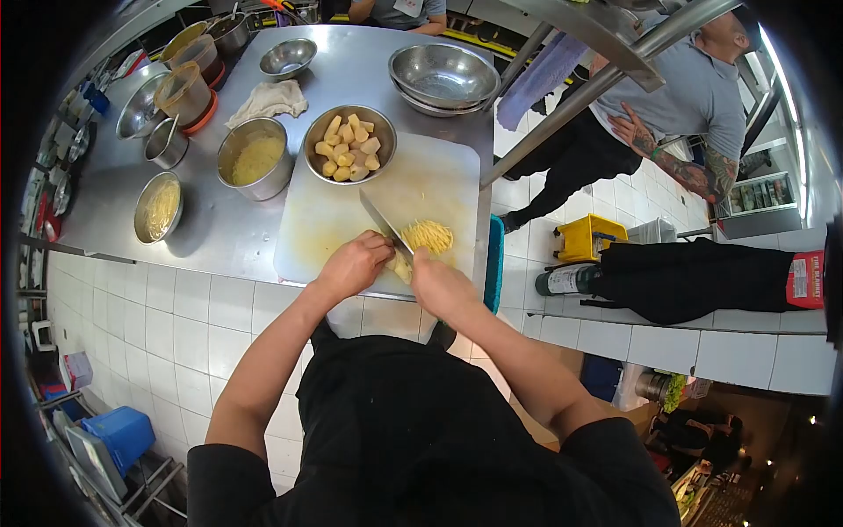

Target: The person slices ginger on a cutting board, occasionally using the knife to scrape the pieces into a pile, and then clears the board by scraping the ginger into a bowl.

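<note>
My right hand (pixel 439 279) is closed round the handle of a kitchen knife (pixel 379 215), its blade slanting away to the upper left. Beside the blade, my left hand (pixel 358 262) has its fingers curled down on pale yellow root slices (pixel 401 269), which are partly hidden under both hands. To the right of the blade lies a heap of thin yellow shreds (pixel 428 235). All this rests on a white cutting board (pixel 307 239). At the board's far left corner stands a metal bowl (pixel 392 140) of peeled, pale root chunks (pixel 351 151).
Left of the board are a pot (pixel 274 183) of yellowish contents and a bowl of shreds (pixel 160 209). A cloth (pixel 266 103), a small bowl (pixel 288 58) and stacked bowls (pixel 443 75) sit farther back. A slanting metal post (pixel 562 127) rises at right; a person (pixel 676 97) stands beyond.
</note>
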The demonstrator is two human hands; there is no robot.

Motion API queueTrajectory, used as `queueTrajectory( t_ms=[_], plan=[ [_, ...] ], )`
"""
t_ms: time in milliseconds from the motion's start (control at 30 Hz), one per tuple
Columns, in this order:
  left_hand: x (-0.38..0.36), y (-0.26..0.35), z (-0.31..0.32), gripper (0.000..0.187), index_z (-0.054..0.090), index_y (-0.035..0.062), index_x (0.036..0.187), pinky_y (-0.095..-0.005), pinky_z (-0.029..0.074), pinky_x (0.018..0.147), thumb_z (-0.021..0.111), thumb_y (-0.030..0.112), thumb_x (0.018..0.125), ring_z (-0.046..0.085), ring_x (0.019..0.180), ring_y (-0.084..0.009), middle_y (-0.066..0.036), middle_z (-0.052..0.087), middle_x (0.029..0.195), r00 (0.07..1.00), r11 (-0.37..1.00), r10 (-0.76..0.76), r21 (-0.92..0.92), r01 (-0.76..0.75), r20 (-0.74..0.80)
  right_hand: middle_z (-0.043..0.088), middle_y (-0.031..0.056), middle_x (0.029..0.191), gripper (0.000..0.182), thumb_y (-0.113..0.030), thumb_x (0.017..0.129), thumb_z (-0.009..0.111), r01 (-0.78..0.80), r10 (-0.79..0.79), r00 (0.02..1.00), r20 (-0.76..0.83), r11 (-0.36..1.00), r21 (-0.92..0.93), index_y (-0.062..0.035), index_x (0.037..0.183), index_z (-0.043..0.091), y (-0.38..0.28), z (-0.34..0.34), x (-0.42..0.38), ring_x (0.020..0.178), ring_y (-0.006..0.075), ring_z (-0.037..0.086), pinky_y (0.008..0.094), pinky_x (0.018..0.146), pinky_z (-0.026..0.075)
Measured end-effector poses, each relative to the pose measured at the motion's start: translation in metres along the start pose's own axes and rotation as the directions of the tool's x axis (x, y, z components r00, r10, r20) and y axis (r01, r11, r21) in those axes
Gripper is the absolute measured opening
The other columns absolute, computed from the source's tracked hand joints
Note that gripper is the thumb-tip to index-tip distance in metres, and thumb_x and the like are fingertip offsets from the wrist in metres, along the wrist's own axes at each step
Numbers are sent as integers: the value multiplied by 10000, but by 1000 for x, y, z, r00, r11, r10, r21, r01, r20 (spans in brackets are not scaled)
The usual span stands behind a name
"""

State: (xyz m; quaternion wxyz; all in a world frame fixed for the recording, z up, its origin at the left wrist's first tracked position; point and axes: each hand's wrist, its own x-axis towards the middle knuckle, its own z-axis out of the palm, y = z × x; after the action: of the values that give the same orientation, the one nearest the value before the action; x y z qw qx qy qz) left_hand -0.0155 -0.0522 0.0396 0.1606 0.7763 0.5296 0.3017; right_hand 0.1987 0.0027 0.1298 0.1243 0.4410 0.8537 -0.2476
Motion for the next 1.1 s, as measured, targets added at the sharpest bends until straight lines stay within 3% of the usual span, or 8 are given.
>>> queueTrajectory(
  t_ms=[200, 300, 467, 533, 733, 867, 1100],
  plan=[
    [1, 2, -3, 130, 787, 18, 1060, -437, 615, 982, 763, 36, 933, 720, 1132, -341, -113, 781, 1156, 1000, 1000, 2, 7, -2, 4, 792, 320, 996, 257, -79, 1035, 539, 3, 0, 998, 70, 999, -39, 62, 1249, 555, -7, -20, -6, 957, 492, 801, 605, 826, 626],
    [-2, 2, -1, 138, 786, 19, 1065, -445, 616, 984, 765, 29, 928, 722, 1133, -349, -119, 781, 1156, 1000, 1000, -20, -15, 20, 2, 794, 315, 994, 258, -87, 1037, 540, 1, -1, 1000, -29, 1000, 18, 56, 1251, 559, 3, 11, 5, 947, 480, 802, 609, 818, 621],
    [-6, 1, 5, 151, 788, 13, 1079, -449, 617, 981, 768, 12, 929, 728, 1139, -362, -128, 788, 1179, 998, 999, -15, -32, 14, -57, 792, 305, 968, 260, -94, 1025, 570, 18, -18, 1000, 2, 1000, 3, 49, 1241, 572, 11, -13, 2, 930, 476, 801, 601, 809, 622],
    [-12, 5, 9, 148, 795, 6, 1080, -439, 612, 1000, 756, 24, 938, 719, 1160, -354, -115, 787, 1222, 978, 991, -120, -84, 107, -168, 791, 301, 957, 256, -93, 1017, 581, 17, -17, 1000, 14, 1000, -19, 48, 1231, 576, 9, -22, -9, 920, 477, 800, 601, 807, 621],
    [-13, 2, -4, 156, 783, -14, 1107, -455, 590, 1032, 738, 15, 961, 711, 1163, -379, -141, 790, 1233, 947, 956, -286, -108, 272, -147, 794, 278, 939, 255, -54, 967, 636, 33, -28, 998, 62, 996, -79, 37, 1202, 592, 4, -34, -28, 893, 457, 807, 578, 768, 628],
    [-4, 1, -5, 164, 786, -14, 1116, -457, 574, 1056, 728, 10, 964, 701, 1167, -381, -143, 798, 1201, 948, 963, -267, -84, 256, -171, 794, 268, 927, 262, -37, 959, 639, 31, -29, 999, 22, 994, -107, 38, 1205, 592, 7, -34, -27, 886, 450, 810, 572, 756, 631],
    [-2, -3, -6, 189, 790, -13, 1118, -455, 570, 1054, 725, 6, 942, 689, 1165, -375, -143, 793, 1211, 976, 978, -205, -36, 203, -67, 799, 272, 938, 253, -40, 974, 625, 38, -34, 999, 41, 995, -94, 45, 1210, 588, 0, -39, -27, 884, 446, 812, 560, 766, 639]
  ],
)
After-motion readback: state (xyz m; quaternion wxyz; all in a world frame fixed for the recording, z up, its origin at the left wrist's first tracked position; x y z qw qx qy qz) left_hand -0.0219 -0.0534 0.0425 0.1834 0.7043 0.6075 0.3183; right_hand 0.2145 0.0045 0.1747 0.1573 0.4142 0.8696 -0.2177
